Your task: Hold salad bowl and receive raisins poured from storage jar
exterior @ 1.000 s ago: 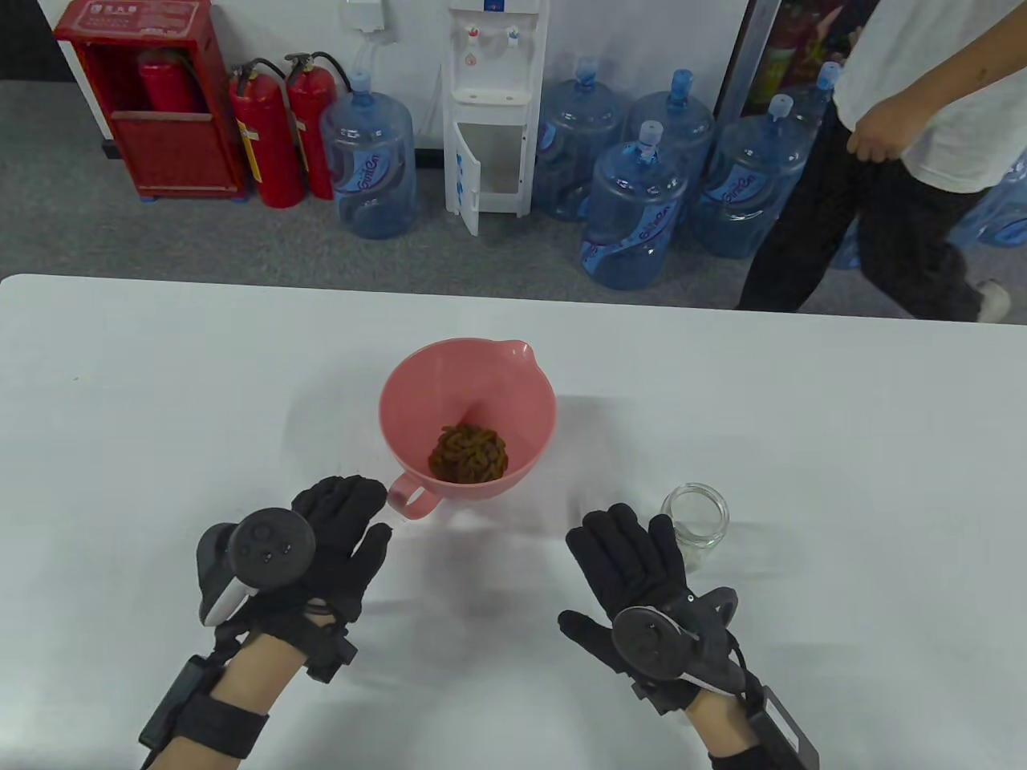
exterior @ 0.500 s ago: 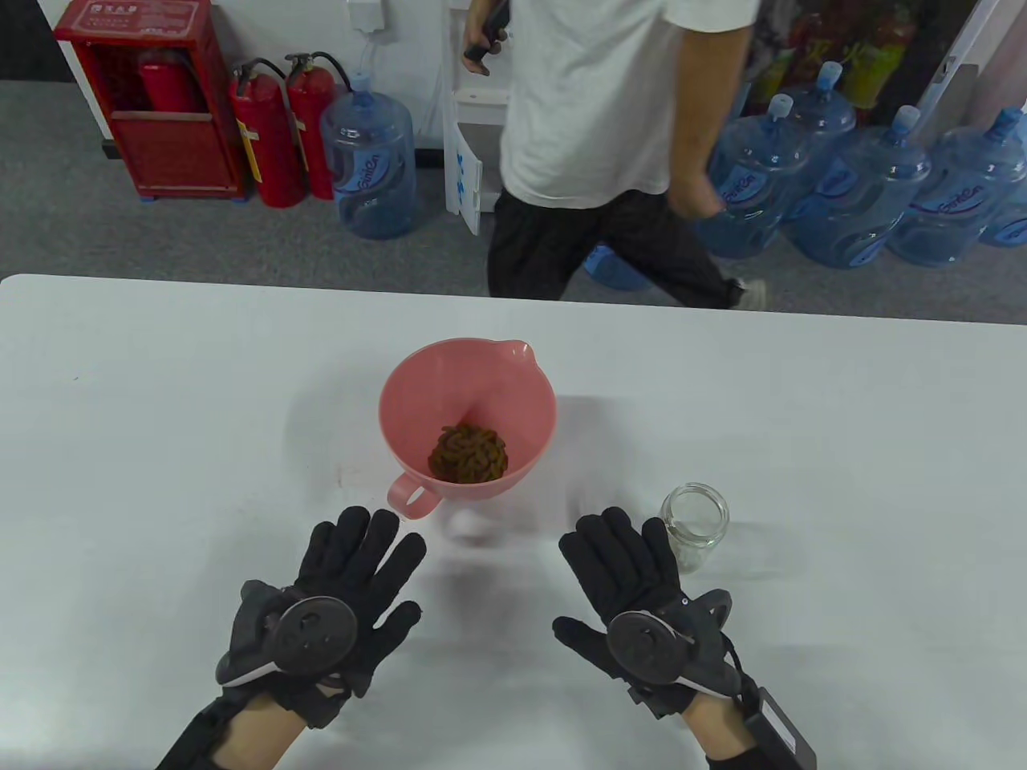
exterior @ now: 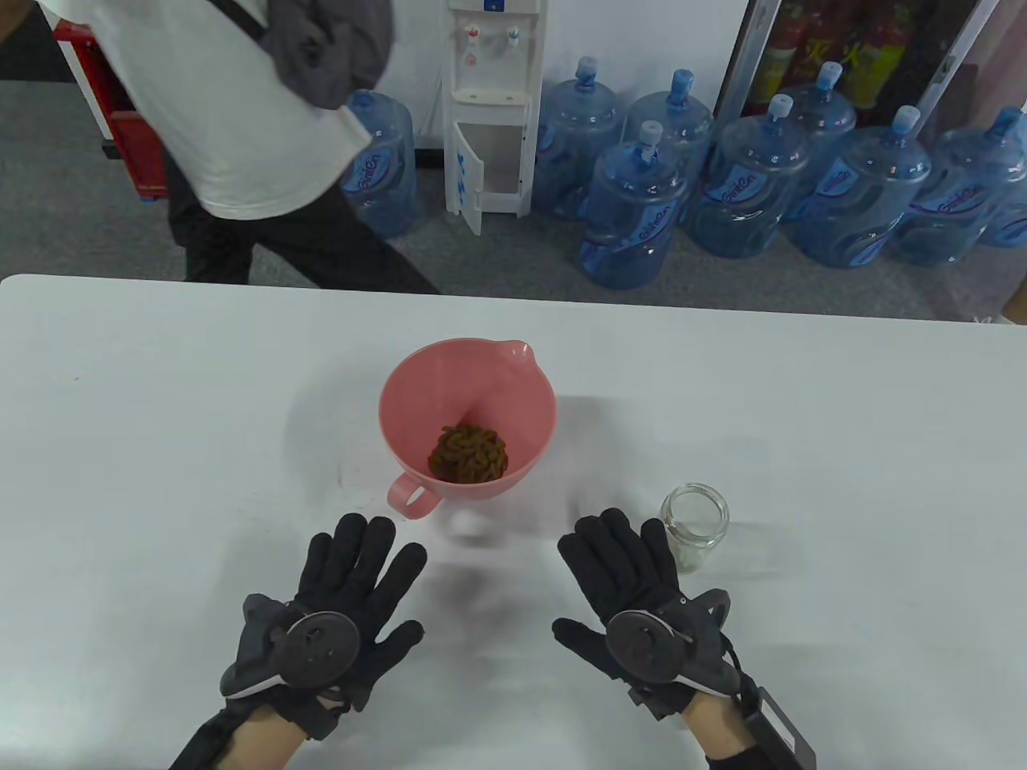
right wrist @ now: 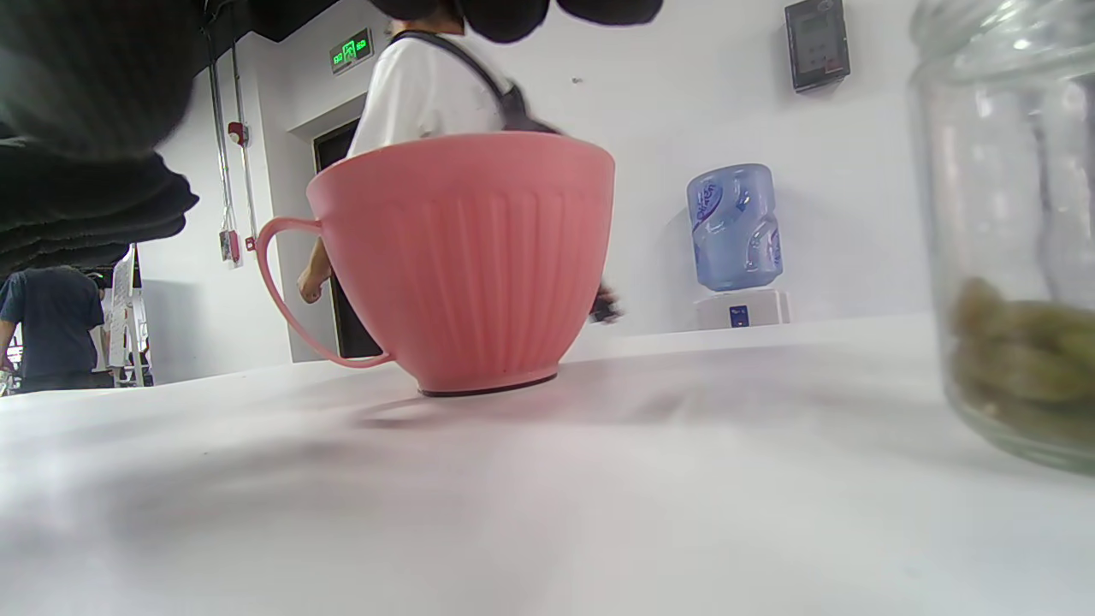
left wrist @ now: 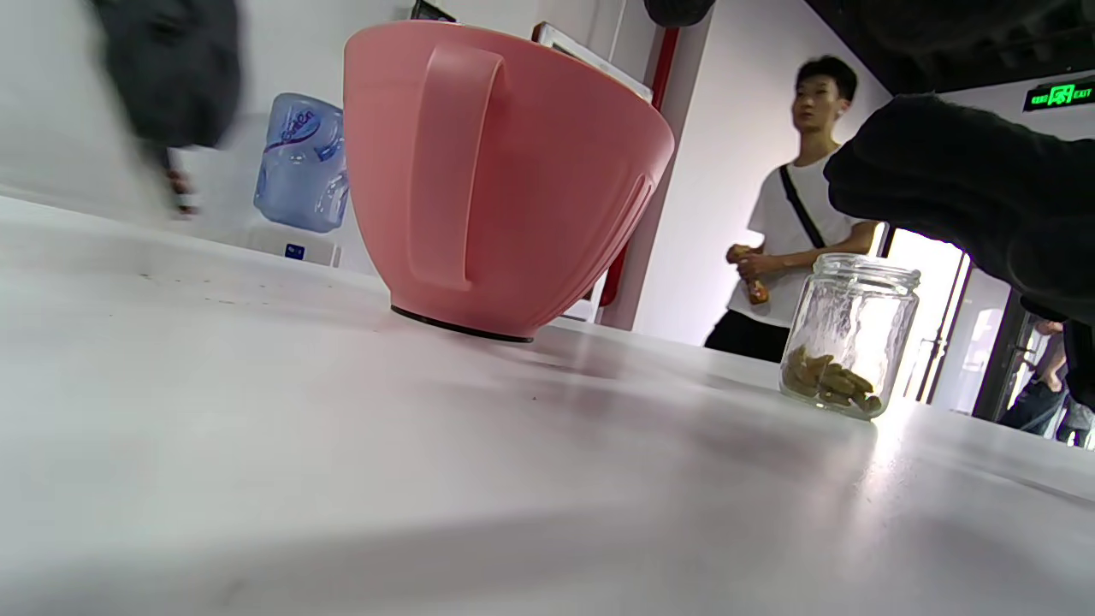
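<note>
- Left hand [exterior: 337, 609] flat on table [exterior: 160, 449], fingers [exterior: 361, 553] spread, gripping nothing
- Right hand [exterior: 634, 593] flat on table, fingers [exterior: 618, 545] spread, empty
- Pink salad bowl [exterior: 468, 417] upright just beyond left fingertips, handle toward them; raisins [exterior: 468, 454] heaped inside
- Glass storage jar [exterior: 695, 525] upright just beside right fingertips, a few raisins left at bottom

We've got a white table [exterior: 160, 385] up front and grey carpet [exterior: 497, 257] behind it. Against the white wall there's a white water dispenser [exterior: 493, 104] with a bunch of blue water jugs [exterior: 742, 188] lined up on both sides. A red cabinet [exterior: 120, 128] sits at the far left, half hidden by a guy in a white t-shirt [exterior: 233, 128] walking past. A green exit sign [left wrist: 1058, 92] glows near the ceiling
</note>
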### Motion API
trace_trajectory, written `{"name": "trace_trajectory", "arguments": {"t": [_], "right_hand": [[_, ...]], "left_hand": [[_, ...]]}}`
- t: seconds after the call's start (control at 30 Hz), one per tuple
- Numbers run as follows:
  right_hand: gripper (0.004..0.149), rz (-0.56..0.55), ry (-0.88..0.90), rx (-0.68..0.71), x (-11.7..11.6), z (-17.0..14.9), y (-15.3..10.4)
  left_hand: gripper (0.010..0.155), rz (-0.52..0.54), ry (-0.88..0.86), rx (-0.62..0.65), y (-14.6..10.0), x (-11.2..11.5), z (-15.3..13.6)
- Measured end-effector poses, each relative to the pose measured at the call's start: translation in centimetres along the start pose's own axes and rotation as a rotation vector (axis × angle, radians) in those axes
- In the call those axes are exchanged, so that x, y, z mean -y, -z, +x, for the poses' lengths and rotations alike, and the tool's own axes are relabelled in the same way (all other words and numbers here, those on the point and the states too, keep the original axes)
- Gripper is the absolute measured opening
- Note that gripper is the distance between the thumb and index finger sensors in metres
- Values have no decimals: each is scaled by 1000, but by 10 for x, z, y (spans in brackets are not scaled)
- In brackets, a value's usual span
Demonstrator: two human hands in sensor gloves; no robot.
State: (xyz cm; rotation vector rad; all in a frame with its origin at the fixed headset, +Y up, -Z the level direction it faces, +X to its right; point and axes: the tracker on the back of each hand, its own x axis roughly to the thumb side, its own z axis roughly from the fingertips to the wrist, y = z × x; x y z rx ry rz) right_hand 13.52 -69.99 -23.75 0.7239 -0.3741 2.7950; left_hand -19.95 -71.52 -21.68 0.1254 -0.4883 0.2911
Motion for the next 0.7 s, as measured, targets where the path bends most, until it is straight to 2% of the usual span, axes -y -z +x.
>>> {"name": "trace_trajectory", "arguments": {"t": [0.7], "right_hand": [[93, 7, 1, 12, 0, -1, -1]], "left_hand": [[72, 8, 10, 8, -1, -2, 1]]}}
